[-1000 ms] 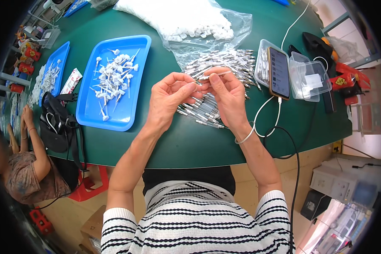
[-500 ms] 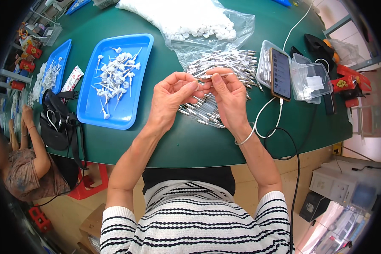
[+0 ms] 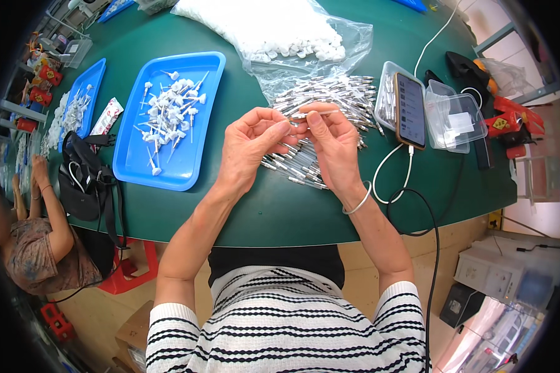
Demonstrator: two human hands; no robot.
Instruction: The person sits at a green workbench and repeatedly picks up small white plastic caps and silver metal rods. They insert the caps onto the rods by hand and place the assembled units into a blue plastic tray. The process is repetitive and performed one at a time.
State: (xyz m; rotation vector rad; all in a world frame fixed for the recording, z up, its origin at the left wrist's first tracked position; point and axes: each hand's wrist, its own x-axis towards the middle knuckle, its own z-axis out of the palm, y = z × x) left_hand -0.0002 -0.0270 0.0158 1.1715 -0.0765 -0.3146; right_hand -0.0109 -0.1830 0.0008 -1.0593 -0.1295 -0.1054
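Over the pile, my two hands come together at a slim metal-tipped rod [image 3: 298,116]. Thumb and fingers of my right hand [image 3: 335,146] pinch it, with a thin pale end lying across the fingers. My left hand [image 3: 250,146] is closed in a pinch at the rod's left end; whether it grips the rod itself or a small part there is hidden by the fingers. Beneath and behind them lies a heap of similar clear rods with metal ends [image 3: 295,166]. To the left, a blue tray [image 3: 124,165] holds white-capped pieces with thin stems.
A plastic bag of small white caps [image 3: 255,25] lies at the far side. On the right, a phone [image 3: 410,112] leans on a clear box of rods [image 3: 386,93], with cables nearby. A black bag [image 3: 81,177] and another person [image 3: 50,242] are at left.
Both hands keep their pinch over the heap; my right hand has shifted very slightly left. The rod looks turned a little between the fingers. Nothing has been let go.
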